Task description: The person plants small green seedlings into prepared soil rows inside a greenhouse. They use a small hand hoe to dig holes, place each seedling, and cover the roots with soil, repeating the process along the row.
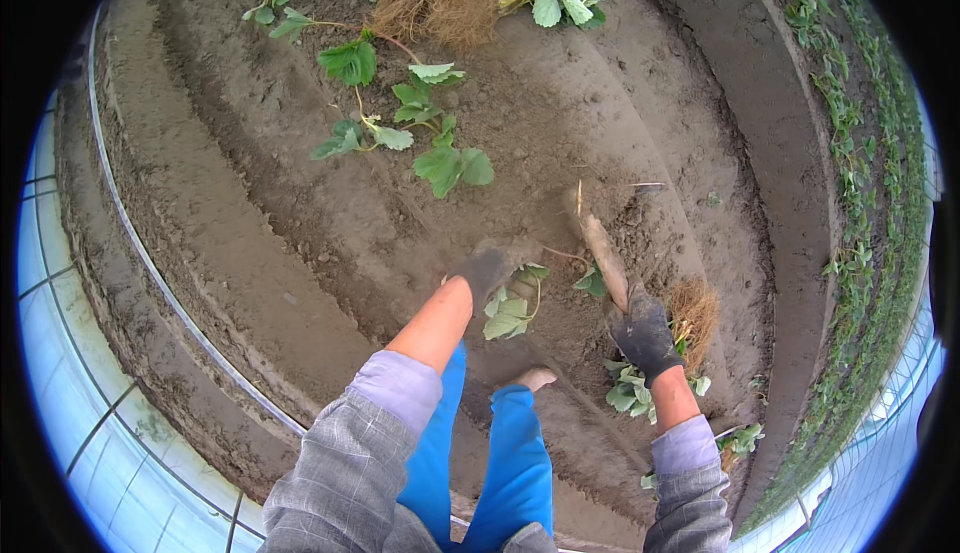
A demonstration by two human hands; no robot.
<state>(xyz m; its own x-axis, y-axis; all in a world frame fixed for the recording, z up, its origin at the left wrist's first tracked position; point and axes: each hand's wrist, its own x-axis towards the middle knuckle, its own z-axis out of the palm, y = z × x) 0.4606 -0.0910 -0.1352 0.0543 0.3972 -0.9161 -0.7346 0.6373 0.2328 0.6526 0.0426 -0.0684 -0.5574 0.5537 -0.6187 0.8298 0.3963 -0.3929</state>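
Observation:
My right hand [645, 331], in a dark work glove, is closed on the wooden handle [604, 253] of a hand tool. That handle points up and left, and a thin pale metal piece shows by its far end. My left hand [487, 271], gloved and soil-covered, is low over the bed beside a leafy strawberry plant [510, 316]; whether its fingers grip the stem is unclear. A thin runner stretches from there to a small leaf [592, 281] near the handle. Bare-rooted plants [694, 320] lie just right of my right hand.
Strawberry runners with leaves [446, 166] spread over the soil ahead. A bundle of bare-rooted plants [450, 1] lies at the top. Furrows [780, 140] and green plant rows [855, 178] run on the right. A pale pipe or line [150, 241] curves along the left.

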